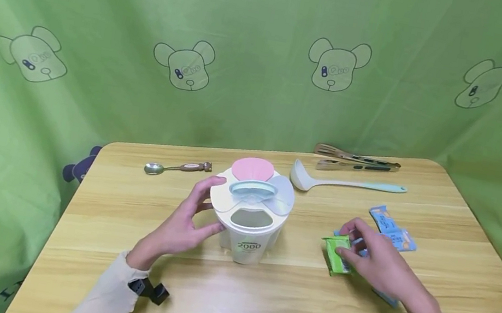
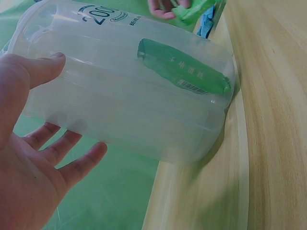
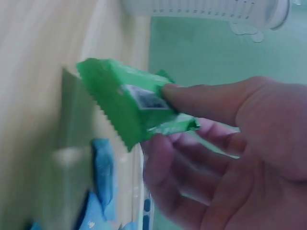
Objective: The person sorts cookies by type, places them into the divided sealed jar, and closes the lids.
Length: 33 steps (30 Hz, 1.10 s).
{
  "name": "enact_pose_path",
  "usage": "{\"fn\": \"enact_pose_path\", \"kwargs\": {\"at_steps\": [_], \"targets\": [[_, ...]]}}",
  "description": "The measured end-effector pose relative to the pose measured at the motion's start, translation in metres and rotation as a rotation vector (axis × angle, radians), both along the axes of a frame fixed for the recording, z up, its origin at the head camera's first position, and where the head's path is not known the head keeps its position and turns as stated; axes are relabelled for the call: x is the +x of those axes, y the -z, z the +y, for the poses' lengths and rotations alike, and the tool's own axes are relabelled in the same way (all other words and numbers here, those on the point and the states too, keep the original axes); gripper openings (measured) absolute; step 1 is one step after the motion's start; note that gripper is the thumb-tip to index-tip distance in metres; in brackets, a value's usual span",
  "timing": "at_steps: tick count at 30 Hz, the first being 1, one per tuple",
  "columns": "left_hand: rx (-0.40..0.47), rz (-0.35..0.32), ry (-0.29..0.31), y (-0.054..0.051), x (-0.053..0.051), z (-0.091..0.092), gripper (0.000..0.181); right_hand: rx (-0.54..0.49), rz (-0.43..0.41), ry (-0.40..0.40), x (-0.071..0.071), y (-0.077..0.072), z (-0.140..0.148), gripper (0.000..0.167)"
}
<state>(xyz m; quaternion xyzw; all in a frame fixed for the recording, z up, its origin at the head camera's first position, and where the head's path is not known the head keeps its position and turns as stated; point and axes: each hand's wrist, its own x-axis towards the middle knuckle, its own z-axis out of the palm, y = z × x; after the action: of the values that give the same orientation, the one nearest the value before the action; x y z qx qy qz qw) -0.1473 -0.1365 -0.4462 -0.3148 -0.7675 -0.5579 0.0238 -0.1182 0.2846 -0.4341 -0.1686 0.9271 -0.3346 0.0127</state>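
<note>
A translucent plastic storage canister [image 1: 247, 250] marked 2000 stands upright on the table. Its round sectioned lid [image 1: 280, 195] has pink, white and pale blue parts, and one front opening is uncovered. My left hand [image 1: 182, 225] holds the canister's left side near the top, thumb in front and fingers behind. Through the wall, the left wrist view shows a green packet [image 2: 184, 67] lying inside one compartment. To the right, my right hand [image 1: 375, 260] pinches another small green packet [image 3: 134, 98] between thumb and fingers, raised off the tabletop. Several blue packets [image 1: 399, 238] lie beside and beneath that hand.
Behind the canister to the right are a pale ladle [image 1: 346, 184] and metal tongs [image 1: 354, 165]. A spoon [image 1: 177, 167] with a brown handle lies at the back left. A green curtain [image 1: 248, 112] hangs behind the wooden table [image 1: 255, 312].
</note>
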Motion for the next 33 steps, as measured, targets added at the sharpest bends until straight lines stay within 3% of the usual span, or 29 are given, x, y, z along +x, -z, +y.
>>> {"fn": "enact_pose_path", "kwargs": {"at_steps": [8, 16, 33], "targets": [[0.004, -0.003, 0.002, 0.000, 0.001, 0.002, 0.093, -0.130, 0.153, 0.033, -0.005, -0.018, -0.016, 0.032], [0.000, 0.003, -0.003, -0.001, 0.000, 0.000, 0.092, -0.184, 0.308, 0.012, -0.008, -0.044, -0.032, 0.038], [-0.007, -0.016, -0.004, 0.000, 0.000, 0.000, 0.093, -0.344, 0.447, -0.051, 0.005, -0.101, -0.071, 0.046]]}}
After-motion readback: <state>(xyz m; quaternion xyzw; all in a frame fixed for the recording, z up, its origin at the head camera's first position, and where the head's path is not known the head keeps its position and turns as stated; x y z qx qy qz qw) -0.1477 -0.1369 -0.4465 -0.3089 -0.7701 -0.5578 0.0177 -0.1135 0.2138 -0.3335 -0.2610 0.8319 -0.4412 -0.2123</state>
